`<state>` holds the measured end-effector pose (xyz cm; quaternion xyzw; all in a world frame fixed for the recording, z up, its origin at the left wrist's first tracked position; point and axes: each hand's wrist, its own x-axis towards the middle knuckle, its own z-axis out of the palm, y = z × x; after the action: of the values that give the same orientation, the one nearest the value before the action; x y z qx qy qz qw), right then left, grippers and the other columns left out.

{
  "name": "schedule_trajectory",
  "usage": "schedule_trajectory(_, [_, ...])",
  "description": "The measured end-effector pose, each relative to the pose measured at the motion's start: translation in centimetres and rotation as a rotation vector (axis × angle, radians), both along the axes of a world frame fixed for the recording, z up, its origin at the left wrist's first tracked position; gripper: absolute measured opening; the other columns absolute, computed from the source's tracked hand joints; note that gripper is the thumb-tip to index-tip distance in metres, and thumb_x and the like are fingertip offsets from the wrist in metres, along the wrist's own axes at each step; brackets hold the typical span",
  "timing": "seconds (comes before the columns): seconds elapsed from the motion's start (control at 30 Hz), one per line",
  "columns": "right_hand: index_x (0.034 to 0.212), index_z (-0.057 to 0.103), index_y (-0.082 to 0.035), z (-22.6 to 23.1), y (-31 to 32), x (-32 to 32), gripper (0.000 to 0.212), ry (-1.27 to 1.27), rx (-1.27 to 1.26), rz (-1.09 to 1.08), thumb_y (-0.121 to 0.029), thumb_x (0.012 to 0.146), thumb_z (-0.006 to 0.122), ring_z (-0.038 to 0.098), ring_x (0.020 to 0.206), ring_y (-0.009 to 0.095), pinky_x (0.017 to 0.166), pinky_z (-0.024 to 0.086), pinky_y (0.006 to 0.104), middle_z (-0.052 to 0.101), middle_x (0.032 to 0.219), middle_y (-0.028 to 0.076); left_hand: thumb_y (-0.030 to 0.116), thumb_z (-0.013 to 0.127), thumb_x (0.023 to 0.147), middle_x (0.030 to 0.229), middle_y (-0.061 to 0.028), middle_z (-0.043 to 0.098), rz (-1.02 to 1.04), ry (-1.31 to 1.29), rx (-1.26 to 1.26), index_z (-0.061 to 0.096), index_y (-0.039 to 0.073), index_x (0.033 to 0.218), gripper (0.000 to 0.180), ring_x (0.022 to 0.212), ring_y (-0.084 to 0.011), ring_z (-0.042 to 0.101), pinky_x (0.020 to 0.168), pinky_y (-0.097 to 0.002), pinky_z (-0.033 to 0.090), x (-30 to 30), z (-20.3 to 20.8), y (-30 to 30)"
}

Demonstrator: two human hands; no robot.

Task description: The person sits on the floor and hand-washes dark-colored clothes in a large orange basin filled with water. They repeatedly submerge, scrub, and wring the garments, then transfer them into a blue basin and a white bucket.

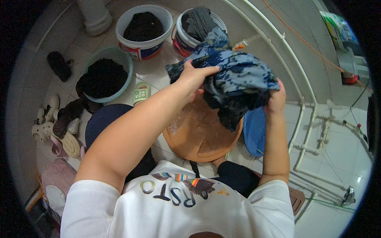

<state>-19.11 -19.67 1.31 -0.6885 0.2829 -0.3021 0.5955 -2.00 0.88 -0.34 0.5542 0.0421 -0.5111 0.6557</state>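
Observation:
A bunched blue camouflage garment (244, 71) with a dark, fuzzy-looking part hanging underneath is held up in front of me. My left hand (193, 81) grips its left side, thumb lying across the cloth and fingers partly hidden below. At the right edge, my right hand (277, 97) closes on the fabric, with most fingers behind it. Beneath the garment is an orange-brown basin (180, 152) holding liquid; the hanging cloth covers part of its far side. A blue basin (254, 137) shows beside it, near my right forearm.
Two white buckets (166, 29) (223, 24) with dark and grey cloth stand at the back. A pale green basin (127, 75) of black cloth is on the left, near a green slipper (142, 92) and several shoes (51, 107). White pipes (303, 131) run along the right wall.

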Motion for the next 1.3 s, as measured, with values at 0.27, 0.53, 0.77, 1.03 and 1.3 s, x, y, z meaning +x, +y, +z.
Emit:
schedule_trajectory(0.27, [0.101, 0.058, -0.005, -5.8, 4.0, -10.0, 0.041, 0.735, -0.573, -0.01, -0.009, 0.062, 0.065, 0.056, 0.091, 0.025, 0.079, 0.043, 0.031, 0.057, 0.096, 0.012, 0.013, 0.061, 0.066, 0.105, -0.0149, 0.058, -0.572, -0.854, 0.306, 0.052, 0.004, 0.113, 0.049, 0.095, -0.0307, 0.055, 0.084, -0.0331, 0.042, -2.8, -8.4, -1.4])
schedule_trajectory(0.53, [0.127, 0.039, -0.016, -17.3, 4.9, -14.4, 0.07, 0.914, -0.399, 0.092, -0.051, 0.071, 0.061, 0.017, 0.126, 0.037, 0.1, 0.02, 0.0521, 0.023, 0.136, 0.017, 0.046, 0.053, 0.073, 0.142, -0.0135, 0.01, -0.836, -1.223, 0.557, 0.037, 0.027, 0.129, 0.062, 0.128, -0.0397, 0.013, 0.095, -0.0574, 0.023, -5.9, -15.6, -4.9])
schedule_trajectory(0.77, [0.132, 0.033, -0.03, -25.1, 4.2, -12.0, 0.069, 1.308, -0.742, 0.162, -0.058, 0.072, 0.053, 0.002, 0.129, 0.042, 0.092, 0.007, 0.0688, 0.006, 0.144, 0.01, 0.059, 0.046, 0.077, 0.144, -0.0107, -0.009, -1.402, -1.619, 0.76, 0.028, 0.032, 0.133, 0.065, 0.128, -0.0453, 0.001, 0.089, -0.07, 0.015, -8.2, -23.2, -6.7])
schedule_trajectory(1.03, [0.127, 0.041, -0.026, -31.3, 0.4, -12.4, 0.055, 1.431, -0.662, 0.383, -0.058, 0.081, 0.037, 0.013, 0.129, 0.036, 0.096, 0.013, 0.0636, 0.031, 0.136, 0.008, 0.056, 0.036, 0.083, 0.14, -0.0114, 0.02, -1.6, -1.682, 0.648, 0.034, 0.021, 0.131, 0.059, 0.123, -0.0353, 0.026, 0.095, -0.061, 0.02, -7.9, -30.2, -8.5])
schedule_trajectory(1.3, [0.094, 0.063, -0.027, -40.7, -0.7, -13.1, 0.024, 1.133, -0.93, 0.25, -0.031, 0.071, 0.057, 0.028, 0.121, 0.037, 0.086, 0.029, 0.0635, 0.051, 0.108, 0.008, 0.043, 0.037, 0.087, 0.137, -0.0092, 0.029, -1.857, -1.289, 0.638, 0.035, 0.016, 0.13, 0.051, 0.122, -0.0303, 0.032, 0.1, -0.0538, 0.019, -6.3, -35.6, -11.2])
